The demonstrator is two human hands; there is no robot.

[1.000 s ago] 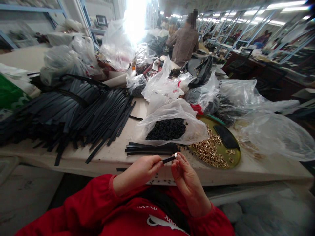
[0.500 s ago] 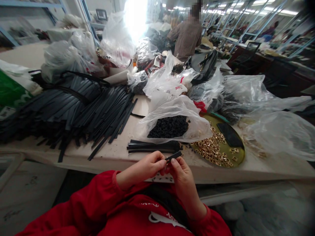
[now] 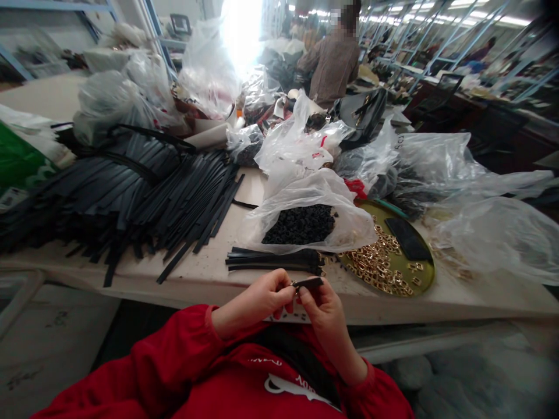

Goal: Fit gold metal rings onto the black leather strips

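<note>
My left hand [image 3: 276,294] is closed in a pinch at the left end of a black strap [image 3: 311,283], where a small gold-coloured buckle [image 3: 294,284] shows at the fingertips. The strap's right part is gripped by my right hand [image 3: 322,305], thumb below and fingers behind it. Both hands are nearly touching, just over the table's front edge. Behind them lies a small bundle of black straps [image 3: 271,260]. A round golden tray [image 3: 423,256] to the right bears many loose gold buckles [image 3: 375,259] and a dark flat object [image 3: 408,239].
An open plastic bag [image 3: 349,224] of small black pieces [image 3: 299,224] stands behind the bundle. A large heap of black straps [image 3: 144,198] covers the left. More plastic bags [image 3: 437,163] crowd the right and back. A person [image 3: 334,67] stands beyond the table [image 3: 183,273].
The strap has turned from slanting up to the right to nearly level. My fingers have shifted slightly around it, and the buckle at its left end shows more clearly.
</note>
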